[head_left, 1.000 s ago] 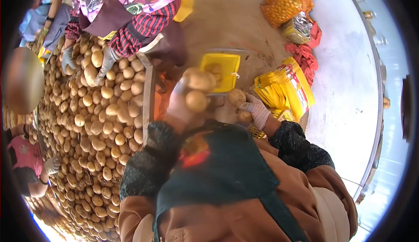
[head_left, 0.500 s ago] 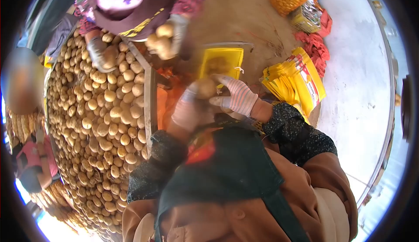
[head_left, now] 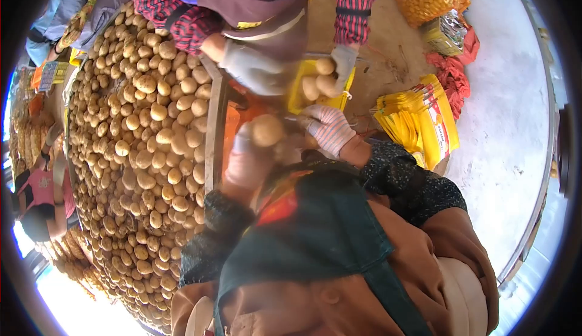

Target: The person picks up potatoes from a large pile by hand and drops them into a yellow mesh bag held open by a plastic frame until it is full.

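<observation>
My left hand [head_left: 242, 157], in a striped white glove and blurred by motion, is closed on a potato [head_left: 267, 130] over the orange material beside the wooden edge. My right hand [head_left: 330, 130], in a striped glove, is at the near side of the yellow bag [head_left: 295, 97]; its fingers are bent, and whether they pinch the rim or something small cannot be made out. Across from me, a co-worker's gloved hand [head_left: 344, 63] holds several potatoes [head_left: 326, 85] over the yellow bag's opening. The co-worker's other gloved hand [head_left: 254, 69] reaches over the orange material.
A large heap of potatoes [head_left: 145, 160] lies left of a wooden edge [head_left: 215, 136]. Folded yellow bags [head_left: 418, 124], red netting [head_left: 451, 75], a basket [head_left: 445, 34] and an orange net sack [head_left: 427, 2] stand at right, beside a pale surface [head_left: 497, 124]. Other people are at far left.
My left hand has moved left and down with a potato, apart from my right hand. The co-worker's hands have moved right, bringing potatoes over the yellow bag.
</observation>
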The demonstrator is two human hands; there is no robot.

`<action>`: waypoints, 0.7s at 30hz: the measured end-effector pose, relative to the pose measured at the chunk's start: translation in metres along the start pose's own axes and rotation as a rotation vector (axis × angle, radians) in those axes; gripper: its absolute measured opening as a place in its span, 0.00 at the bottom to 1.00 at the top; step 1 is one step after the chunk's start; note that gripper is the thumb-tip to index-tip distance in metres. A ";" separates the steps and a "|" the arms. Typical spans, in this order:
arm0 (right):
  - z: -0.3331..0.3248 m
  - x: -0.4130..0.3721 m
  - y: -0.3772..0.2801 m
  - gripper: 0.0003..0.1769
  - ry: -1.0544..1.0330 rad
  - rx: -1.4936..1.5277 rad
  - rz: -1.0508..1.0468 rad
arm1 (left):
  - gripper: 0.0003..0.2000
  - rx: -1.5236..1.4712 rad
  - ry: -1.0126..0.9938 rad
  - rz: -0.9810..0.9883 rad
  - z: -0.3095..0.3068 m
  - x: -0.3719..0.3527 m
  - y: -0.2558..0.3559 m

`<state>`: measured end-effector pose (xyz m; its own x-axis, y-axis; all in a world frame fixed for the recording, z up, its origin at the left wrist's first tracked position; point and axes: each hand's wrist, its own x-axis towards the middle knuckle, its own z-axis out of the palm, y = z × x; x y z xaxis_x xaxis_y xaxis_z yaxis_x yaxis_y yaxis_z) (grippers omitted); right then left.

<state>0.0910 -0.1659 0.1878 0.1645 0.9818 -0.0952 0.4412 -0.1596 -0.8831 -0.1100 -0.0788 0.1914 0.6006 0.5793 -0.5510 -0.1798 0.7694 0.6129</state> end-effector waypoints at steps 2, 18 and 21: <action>0.015 -0.009 0.044 0.12 -0.195 -0.283 -0.017 | 0.32 -0.314 -0.078 -0.122 0.004 -0.007 0.015; -0.026 -0.033 0.198 0.22 0.430 0.694 0.789 | 0.26 0.993 -0.404 0.448 -0.046 0.096 -0.060; -0.030 -0.074 0.236 0.20 0.164 -0.049 0.224 | 0.25 0.975 -0.066 0.472 -0.073 0.047 -0.072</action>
<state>0.2096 -0.2793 -0.0002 0.4013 0.8925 -0.2061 0.4192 -0.3790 -0.8250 -0.1254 -0.0869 0.0804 0.6789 0.7229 -0.1283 0.2757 -0.0890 0.9571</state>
